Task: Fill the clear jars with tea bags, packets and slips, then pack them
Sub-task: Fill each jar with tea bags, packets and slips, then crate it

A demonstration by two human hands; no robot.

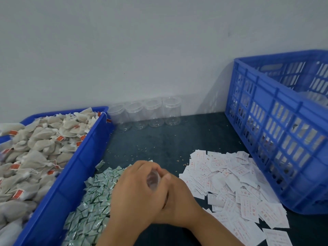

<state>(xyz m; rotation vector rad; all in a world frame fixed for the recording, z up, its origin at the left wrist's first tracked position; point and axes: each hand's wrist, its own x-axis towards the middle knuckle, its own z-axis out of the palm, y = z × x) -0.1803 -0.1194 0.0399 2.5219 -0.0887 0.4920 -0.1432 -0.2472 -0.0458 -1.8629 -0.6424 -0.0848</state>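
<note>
A small clear jar (153, 180) is held between the two hands above the dark tabletop (159, 139), near the front edge of the view and between two heaps. The left hand (136, 190) is laid over it from the left with the fingers curled round its side, so the grip of this hand is closed on the jar. The right hand (179, 197) is mostly covered by the left one; only its thumb is seen, placed against the right side of the jar, and whether its fingers are closed round the jar cannot be told. What is inside the jar cannot be made out, as it is blurred. Under and to the left of the hands a heap of green packets (92, 201) is spread on the tabletop, touching the wall of a blue tray (83, 157). The tray is filled with grey tea bags (35, 148) bearing red tags. To the right of the hands a heap of white slips (234, 183) with red print is scattered, reaching to the foot of a tall blue crate (276, 125) with slotted walls. At the back, against the pale wall (142, 41), four empty jars (145, 114) are set upright in a row, touching one another, between the tray and the crate. Small pale grains (124, 154) are scattered on the tabletop in front of them.
</note>
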